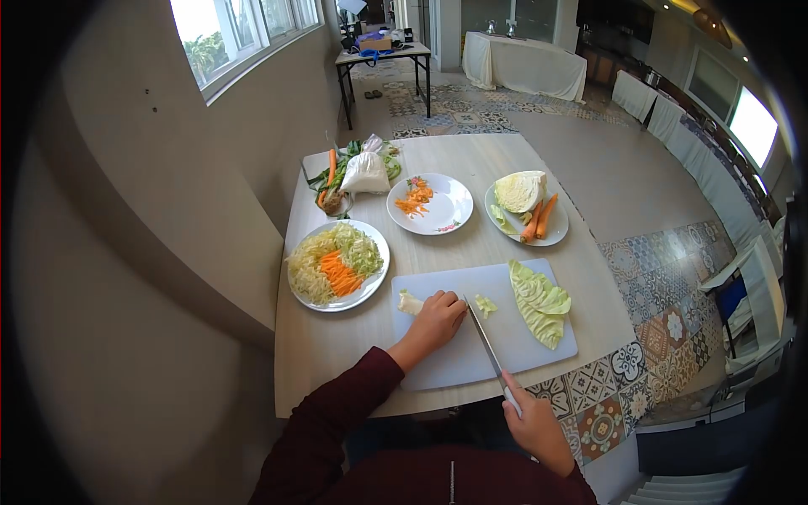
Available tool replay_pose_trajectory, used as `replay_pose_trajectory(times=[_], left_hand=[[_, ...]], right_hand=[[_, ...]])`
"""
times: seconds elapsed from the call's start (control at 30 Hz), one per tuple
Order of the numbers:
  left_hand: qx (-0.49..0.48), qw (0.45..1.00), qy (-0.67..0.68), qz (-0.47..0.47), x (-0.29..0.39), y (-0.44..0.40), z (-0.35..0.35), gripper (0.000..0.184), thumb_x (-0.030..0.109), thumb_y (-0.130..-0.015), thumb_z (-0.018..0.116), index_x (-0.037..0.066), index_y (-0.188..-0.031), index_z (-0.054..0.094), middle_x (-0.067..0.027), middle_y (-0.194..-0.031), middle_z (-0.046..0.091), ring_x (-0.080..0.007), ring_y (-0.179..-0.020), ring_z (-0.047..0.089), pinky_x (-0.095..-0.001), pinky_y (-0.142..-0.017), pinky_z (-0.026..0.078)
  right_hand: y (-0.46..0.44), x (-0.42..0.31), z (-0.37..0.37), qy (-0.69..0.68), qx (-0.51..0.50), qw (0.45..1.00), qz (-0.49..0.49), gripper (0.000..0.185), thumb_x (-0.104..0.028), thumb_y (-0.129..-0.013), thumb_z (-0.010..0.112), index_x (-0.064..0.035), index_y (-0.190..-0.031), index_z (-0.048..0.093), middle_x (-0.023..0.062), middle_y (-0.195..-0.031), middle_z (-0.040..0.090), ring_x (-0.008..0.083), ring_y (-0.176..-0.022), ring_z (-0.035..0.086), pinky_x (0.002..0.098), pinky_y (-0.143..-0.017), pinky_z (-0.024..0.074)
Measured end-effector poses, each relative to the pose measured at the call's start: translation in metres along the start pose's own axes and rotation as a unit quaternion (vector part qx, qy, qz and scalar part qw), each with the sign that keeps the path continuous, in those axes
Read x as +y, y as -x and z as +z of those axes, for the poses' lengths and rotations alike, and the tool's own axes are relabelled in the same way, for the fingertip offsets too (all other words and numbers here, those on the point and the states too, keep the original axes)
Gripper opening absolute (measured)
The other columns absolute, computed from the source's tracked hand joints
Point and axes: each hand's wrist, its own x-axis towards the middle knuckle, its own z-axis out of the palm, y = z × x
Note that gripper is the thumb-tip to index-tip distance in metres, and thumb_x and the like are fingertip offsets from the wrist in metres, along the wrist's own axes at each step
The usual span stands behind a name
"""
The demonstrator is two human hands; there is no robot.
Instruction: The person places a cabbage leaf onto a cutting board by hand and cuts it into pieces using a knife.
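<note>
Table (337,379): everything's on it, cut and uncut mixed, so judging it part done.

White cutting board (446,366): near edge, in front of the person, in use.

Left plate (337,305): best-filled. Pale shreds (313,251) and greener shreds (359,252) around orange carrot strips (341,273). That share looks cut and sorted.

Middle plate (455,206): small heap of carrot bits (415,196) to one side, most of the plate bare.

Right plate (560,222): big cabbage chunk (519,191), carrots (547,216) beside it. None shredded, so that's the biggest backlog.

Far left corner: tied bag of white stuff (366,174), leafy greens and a carrot (332,168) beside it, uncut. Can't say if any of it is meant for cutting.

Cabbage leaves (539,305): stacked, right side of board, unshredded.

Right hand (536,429): closed round the handle of the knife (486,343), blade angled toward the left fingertips.

Left hand (438,321): fingers curled, pressed low on the board by the blade tip. Can't see what's under them.

Pale piece (410,303): just left of that hand, uncut.

Small cut scraps (486,305): just right of the blade. Little output there.
</note>
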Motion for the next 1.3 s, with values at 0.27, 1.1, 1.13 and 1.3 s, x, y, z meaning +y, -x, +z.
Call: replay_pose_trajectory(times=[0.27,1.1,1.13,1.3], left_hand=[[-0.001,1.0,-0.005,0.003,-0.001,0.0,0.0,0.009,0.008,-0.085,0.067,0.005,-0.088,0.06,-0.0102,-0.085,0.056,-0.031,-0.081,0.055,-0.0416,-0.074,0.047],[-0.004,1.0,-0.007,-0.013,0.003,0.0,-0.005,0.004,0.007,-0.083,0.066,0.006,-0.086,0.063,-0.009,-0.085,0.057,-0.0298,-0.084,0.056,-0.0418,-0.074,0.046],[-0.005,1.0,-0.013,-0.016,0.003,0.0,-0.006,0.004,0.007,-0.083,0.067,0.006,-0.086,0.064,-0.0091,-0.086,0.058,-0.0298,-0.083,0.057,-0.0415,-0.074,0.046],[-0.006,1.0,-0.013,-0.026,0.003,0.0,-0.006,0.005,0.008,-0.081,0.069,0.005,-0.084,0.066,-0.0092,-0.086,0.061,-0.0301,-0.083,0.058,-0.0413,-0.074,0.048]], right_hand=[[0.0,-0.007,-0.002,0.015,-0.008,1.0,0.009,0.056,-0.01,-0.091,0.058,-0.0075,-0.146,0.047,0.031,-0.079,0.063,0.0472,-0.073,0.063,0.0451,-0.065,0.0505],[-0.028,0.004,0.021,0.052,0.014,0.998,-0.016,0.061,-0.014,-0.091,0.053,-0.0085,-0.15,0.039,0.0311,-0.067,0.06,0.0496,-0.064,0.061,0.0583,-0.066,0.049],[-0.025,0.004,0.02,0.046,0.011,0.999,-0.014,0.06,-0.014,-0.091,0.053,-0.0084,-0.15,0.04,0.0305,-0.066,0.06,0.0492,-0.063,0.061,0.0577,-0.065,0.0491],[-0.01,-0.001,0.005,0.009,0.007,1.0,-0.012,0.057,-0.009,-0.09,0.058,-0.0066,-0.146,0.046,0.0302,-0.073,0.061,0.047,-0.068,0.062,0.0477,-0.063,0.0488]])
